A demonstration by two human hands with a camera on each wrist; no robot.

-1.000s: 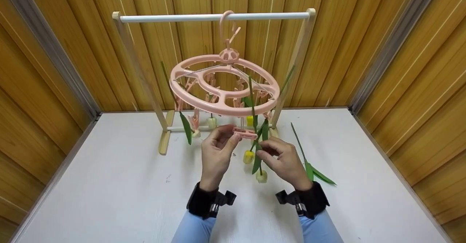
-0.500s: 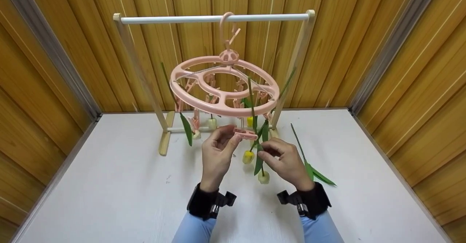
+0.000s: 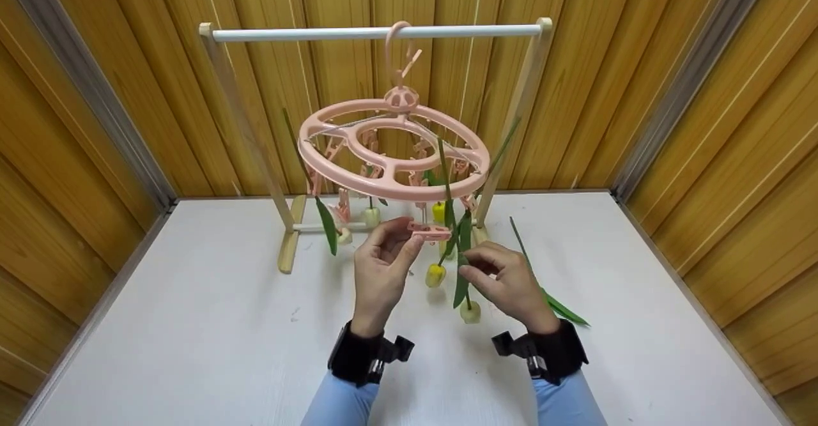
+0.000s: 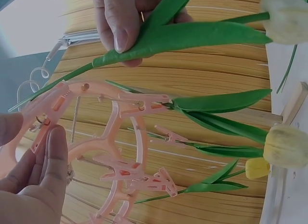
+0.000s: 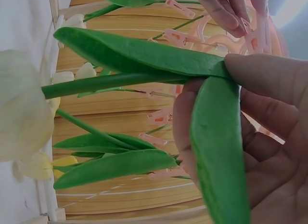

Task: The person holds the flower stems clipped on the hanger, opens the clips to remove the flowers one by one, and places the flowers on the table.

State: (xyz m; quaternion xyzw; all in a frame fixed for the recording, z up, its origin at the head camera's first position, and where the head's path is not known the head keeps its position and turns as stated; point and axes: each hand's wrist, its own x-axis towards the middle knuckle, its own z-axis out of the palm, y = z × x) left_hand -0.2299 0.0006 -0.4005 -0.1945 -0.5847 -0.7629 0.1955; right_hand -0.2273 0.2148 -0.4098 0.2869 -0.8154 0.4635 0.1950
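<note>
Left hand (image 3: 382,269): pinches a small pink plastic clip (image 3: 431,232) by its left end; how wide the clip's mouth stands cannot be told.
Clip position: below the near rim of the round pink plastic hanger (image 3: 409,191), long axis running left to right, free end pointing right.
Right hand (image 3: 508,279): pinches an artificial cream-white tulip (image 3: 461,290) where its long green leaves (image 5: 221,137) leave the stem.
Tulip's lie: close to upright, the bare green stem (image 4: 79,73) rising up and slightly left past the rim, the bloom (image 3: 470,312) down at the near end.
Stem against clip: the stem crosses just right of the clip's free end, roughly square to it; whether they touch is unclear. The left hand is nearer this crossing; the right grips lower down.
Neighbours: a yellow artificial tulip (image 3: 436,276) hangs just left of the leaves; another green-leaved stalk (image 3: 565,313), partly hidden, lies on the white table (image 3: 255,349) to the right.
Markings: no brand, label or writing can be read.
</note>
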